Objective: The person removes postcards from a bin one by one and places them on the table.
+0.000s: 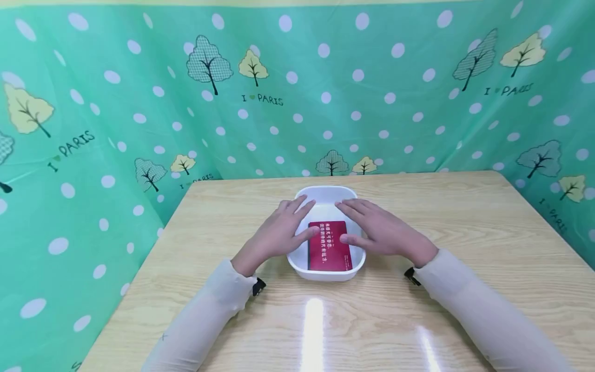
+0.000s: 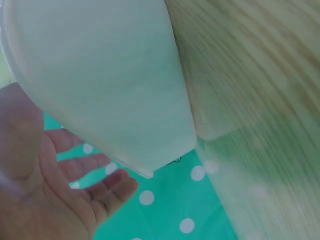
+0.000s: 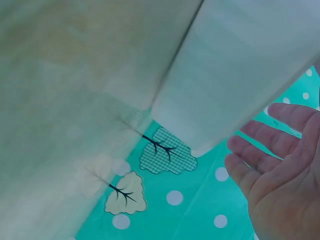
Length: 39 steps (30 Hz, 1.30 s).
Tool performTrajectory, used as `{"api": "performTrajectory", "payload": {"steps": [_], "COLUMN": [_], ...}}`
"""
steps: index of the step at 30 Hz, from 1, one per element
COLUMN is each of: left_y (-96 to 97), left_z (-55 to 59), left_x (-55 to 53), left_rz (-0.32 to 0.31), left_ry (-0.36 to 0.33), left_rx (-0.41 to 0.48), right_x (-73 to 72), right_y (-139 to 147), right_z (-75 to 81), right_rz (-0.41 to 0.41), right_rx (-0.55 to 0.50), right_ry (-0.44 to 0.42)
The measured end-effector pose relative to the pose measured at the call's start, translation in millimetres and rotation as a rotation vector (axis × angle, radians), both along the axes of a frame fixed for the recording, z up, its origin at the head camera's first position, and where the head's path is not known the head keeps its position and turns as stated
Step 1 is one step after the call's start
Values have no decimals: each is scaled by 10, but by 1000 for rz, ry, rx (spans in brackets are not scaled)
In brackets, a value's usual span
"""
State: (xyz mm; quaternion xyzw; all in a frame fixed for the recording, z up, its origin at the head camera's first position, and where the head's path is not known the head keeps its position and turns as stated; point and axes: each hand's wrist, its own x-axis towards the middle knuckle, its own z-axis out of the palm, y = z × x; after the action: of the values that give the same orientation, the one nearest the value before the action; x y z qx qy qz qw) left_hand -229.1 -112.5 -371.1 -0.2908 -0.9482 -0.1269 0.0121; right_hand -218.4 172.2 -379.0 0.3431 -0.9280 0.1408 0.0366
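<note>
While the left hand (image 1: 279,230) and right hand (image 1: 380,229) spread, empty, above the tub (image 1: 327,276), bumping it could slide its red booklet (image 1: 331,249).

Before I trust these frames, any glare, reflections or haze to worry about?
Head: two glare streaks on the table, the brighter in front of the white tub; large print on the red booklet looks clear, its smallest print too tiny to read. Left wrist: soft, hazy, with the curtain reflected in the table. Right wrist: same haze and reflection.
</note>
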Motion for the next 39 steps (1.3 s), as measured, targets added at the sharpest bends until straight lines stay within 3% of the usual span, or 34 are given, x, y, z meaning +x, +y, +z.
{"api": "performTrajectory", "payload": {"steps": [3, 7, 16, 21, 27, 33, 39], "left_y": [-6, -13, -123, -176, -187, -186, -166], "left_z": [-7, -28, -41, -56, -125, -176, -178], "left_x": [-20, -72, -132, -147, -204, -263, -270], "left_rz": [78, 178, 310, 317, 316, 328, 338], "left_ry": [11, -15, -217, -341, -442, -522, -564], "left_rx": [26, 126, 347, 431, 548, 645, 684], "right_x": [-14, -53, -177, -253, -298, -281, -233], "right_y": [-45, -114, -342, -467, -525, -510, -506], "right_z": [39, 64, 48, 39, -7, -26, -17], "right_rz": [-15, -12, 28, 32, 10, -16, -55], "right_rx": [-15, -17, 17, 38, 98, 168, 244], "right_ry": [-18, -31, -82, -144, -201, -208, -246]}}
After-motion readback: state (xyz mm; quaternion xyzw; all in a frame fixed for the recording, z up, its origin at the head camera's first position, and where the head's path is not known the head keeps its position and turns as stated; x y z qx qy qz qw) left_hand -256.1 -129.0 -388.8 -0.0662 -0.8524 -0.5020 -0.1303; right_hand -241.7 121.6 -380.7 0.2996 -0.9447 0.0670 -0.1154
